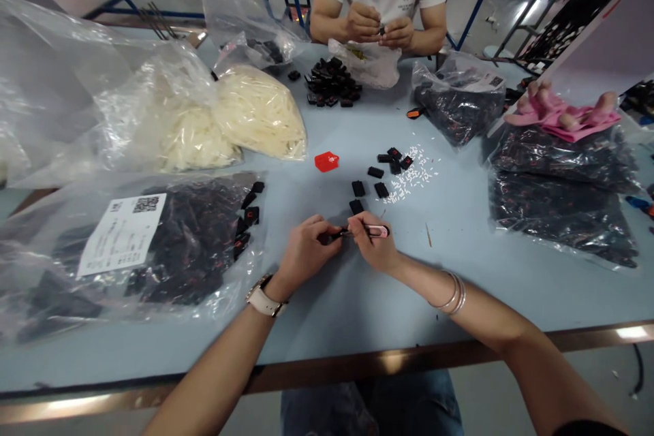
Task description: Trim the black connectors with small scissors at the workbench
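Note:
Near the table's middle, my left hand (310,251) is closed, pinching a small black plastic connector (337,234) mostly hidden by the fingers. Slim tweezers (377,231), pinkish with dark edges, are gripped in my right hand (375,245); their tips meet the connector. Just beyond my hands lie several loose black connectors (358,189). Tiny white pieces (409,180) are scattered to the right of these. A red plastic piece (327,161) lies farther forward on the left.
Bags of black parts (174,252) and cream-coloured pieces (260,109) crowd the left. More black-part bags (562,204) lie right, with pink gloves (567,112) on top. Opposite, a co-worker's hands (381,26) hold a small dark part behind a black pile (333,82).

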{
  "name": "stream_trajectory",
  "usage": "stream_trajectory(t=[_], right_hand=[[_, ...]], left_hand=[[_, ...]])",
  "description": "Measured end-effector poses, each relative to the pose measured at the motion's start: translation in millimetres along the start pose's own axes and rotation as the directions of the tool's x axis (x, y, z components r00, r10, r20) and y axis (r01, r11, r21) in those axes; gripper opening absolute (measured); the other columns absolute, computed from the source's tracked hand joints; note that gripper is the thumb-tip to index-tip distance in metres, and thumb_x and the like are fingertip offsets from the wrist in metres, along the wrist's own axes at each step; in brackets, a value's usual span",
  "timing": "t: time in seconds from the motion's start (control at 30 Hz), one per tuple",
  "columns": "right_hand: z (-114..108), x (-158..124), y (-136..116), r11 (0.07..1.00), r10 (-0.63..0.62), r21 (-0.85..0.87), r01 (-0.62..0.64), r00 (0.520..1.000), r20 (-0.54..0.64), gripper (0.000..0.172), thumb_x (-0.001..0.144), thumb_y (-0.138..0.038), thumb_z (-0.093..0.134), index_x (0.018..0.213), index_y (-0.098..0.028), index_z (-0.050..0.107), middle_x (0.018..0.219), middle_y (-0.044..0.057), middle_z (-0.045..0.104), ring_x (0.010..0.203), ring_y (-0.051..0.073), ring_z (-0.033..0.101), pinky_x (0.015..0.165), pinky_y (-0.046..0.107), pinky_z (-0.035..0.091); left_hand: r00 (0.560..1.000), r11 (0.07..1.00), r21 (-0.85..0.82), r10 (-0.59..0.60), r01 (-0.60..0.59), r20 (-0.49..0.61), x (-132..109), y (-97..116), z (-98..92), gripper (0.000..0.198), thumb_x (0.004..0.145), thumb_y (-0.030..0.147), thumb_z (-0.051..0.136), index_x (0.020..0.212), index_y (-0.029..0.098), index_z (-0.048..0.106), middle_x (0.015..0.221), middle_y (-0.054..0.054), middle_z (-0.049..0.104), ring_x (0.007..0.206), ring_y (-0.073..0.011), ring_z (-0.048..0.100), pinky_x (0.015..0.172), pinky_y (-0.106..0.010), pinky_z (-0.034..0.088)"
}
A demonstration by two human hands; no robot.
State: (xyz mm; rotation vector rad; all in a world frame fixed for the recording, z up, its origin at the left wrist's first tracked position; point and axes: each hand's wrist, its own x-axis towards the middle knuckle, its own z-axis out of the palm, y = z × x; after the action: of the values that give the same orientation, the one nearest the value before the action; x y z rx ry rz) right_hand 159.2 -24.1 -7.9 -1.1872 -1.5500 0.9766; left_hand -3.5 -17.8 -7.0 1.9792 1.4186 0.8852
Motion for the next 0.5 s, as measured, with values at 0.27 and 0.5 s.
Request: stream_trajectory(t=[0.27, 0.5], right_hand=[[2.4, -0.1, -1.4, 0.978, -0.100, -0.178, 0.110, 0.993, 0.065, 0.041, 0.092, -0.052, 0.038, 0.070, -0.021, 0.055, 0.061, 0.001, 0.058, 0.057, 0.011, 0.051, 0.058, 0.023, 0.042], [1.8, 0.3, -0.6, 0.978, -0.130, -0.157, 0.139, 0.989, 0.071, 0.041, 0.093, -0.052, 0.038, 0.071, -0.022, 0.055, 0.063, 0.001, 0.059, 0.057, 0.011, 0.051, 0.058, 0.023, 0.042]], left_hand=[[1.000, 0.999, 0.036, -0.014, 0.014, -0.006, 0.4, 1.8, -1.5, 0.012, 0.072, 0.022, 0.063, 0.061, 0.018, 0.060, 0.059, 0.002, 0.051, 0.054, -0.0106, 0.048, 0.052, -0.022, 0.039], [1.000, 0.997, 0.079, 0.002, -0.001, -0.015, -0.2, 2.6, -1.4, 0.010, 0.072, 0.021, 0.063, 0.062, 0.019, 0.061, 0.060, 0.001, 0.055, 0.056, -0.0117, 0.051, 0.054, -0.023, 0.040]])
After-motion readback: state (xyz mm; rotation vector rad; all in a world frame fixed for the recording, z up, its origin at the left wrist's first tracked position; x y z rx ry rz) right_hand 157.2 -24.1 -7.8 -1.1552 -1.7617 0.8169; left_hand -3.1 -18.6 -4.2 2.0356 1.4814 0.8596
